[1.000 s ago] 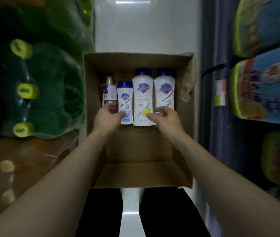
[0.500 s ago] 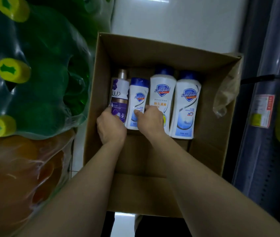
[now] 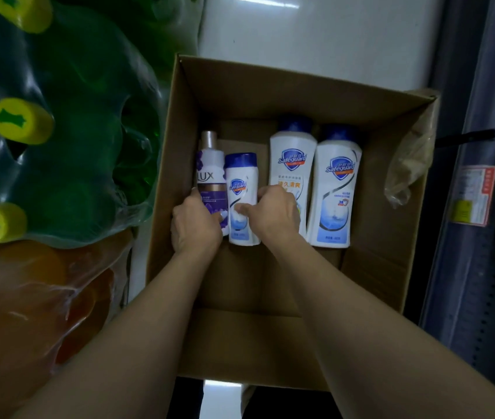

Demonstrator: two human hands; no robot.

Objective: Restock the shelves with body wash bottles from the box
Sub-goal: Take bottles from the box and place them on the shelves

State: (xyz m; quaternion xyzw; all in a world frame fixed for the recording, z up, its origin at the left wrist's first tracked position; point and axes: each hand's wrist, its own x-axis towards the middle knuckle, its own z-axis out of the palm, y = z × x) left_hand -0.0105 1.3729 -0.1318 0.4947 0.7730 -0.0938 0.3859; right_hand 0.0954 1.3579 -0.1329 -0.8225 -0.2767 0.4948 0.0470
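An open cardboard box [image 3: 370, 285] sits on the floor below me. Several body wash bottles lie flat in it, caps away from me. At the left is a purple Lux bottle [image 3: 210, 173]; my left hand [image 3: 195, 225] is closed around its lower end. Beside it lies a small white Safeguard bottle [image 3: 241, 189]; my right hand [image 3: 273, 211] grips its lower half with thumb and fingers. Two larger white Safeguard bottles, one [image 3: 291, 164] beside the other [image 3: 335, 189], lie to the right, a gap apart from the small one.
Shrink-wrapped green bottles with yellow caps [image 3: 58, 131] stack at the left, orange packs [image 3: 28, 313] below them. A dark shelf upright with a price label [image 3: 471, 195] stands at the right. A crumpled clear plastic bag [image 3: 409, 158] hangs on the box's right wall. White floor lies beyond the box.
My right hand moved left from the large bottles onto the small Safeguard bottle and pulled it toward the Lux bottle, opening a gap. The view came closer to the box.
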